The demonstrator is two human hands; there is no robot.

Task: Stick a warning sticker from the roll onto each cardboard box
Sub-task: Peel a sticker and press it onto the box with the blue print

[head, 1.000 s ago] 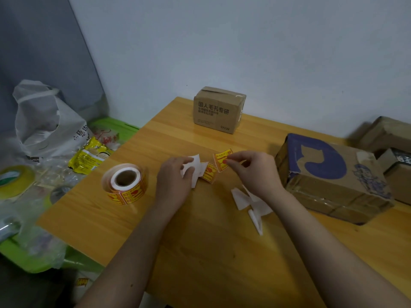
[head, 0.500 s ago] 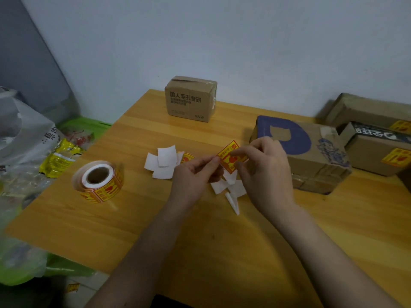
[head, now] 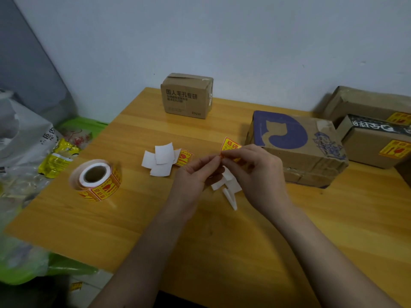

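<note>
Over the middle of the wooden table [head: 200, 241], my left hand [head: 195, 174] and my right hand [head: 258, 172] both pinch one yellow and red warning sticker [head: 230, 145]. The sticker roll [head: 95, 180] lies on its side at the left. A small printed cardboard box [head: 186, 96] stands at the back. Just right of my hands sits a box with a blue cat print [head: 295, 147], no sticker visible on it. At the far right, two boxes [head: 378, 143] [head: 367, 103] each carry a yellow sticker.
White backing scraps with one more sticker [head: 164, 160] lie left of my hands; more scraps [head: 230, 190] lie under them. Off the table's left edge are a white plastic bag [head: 24, 130], yellow packets [head: 57, 158] and a green tray [head: 73, 271].
My left hand let go of the backing strip, which now lies on the table, and came over to the sticker held by my right hand. The camera turned right, bringing the far-right boxes into view.
</note>
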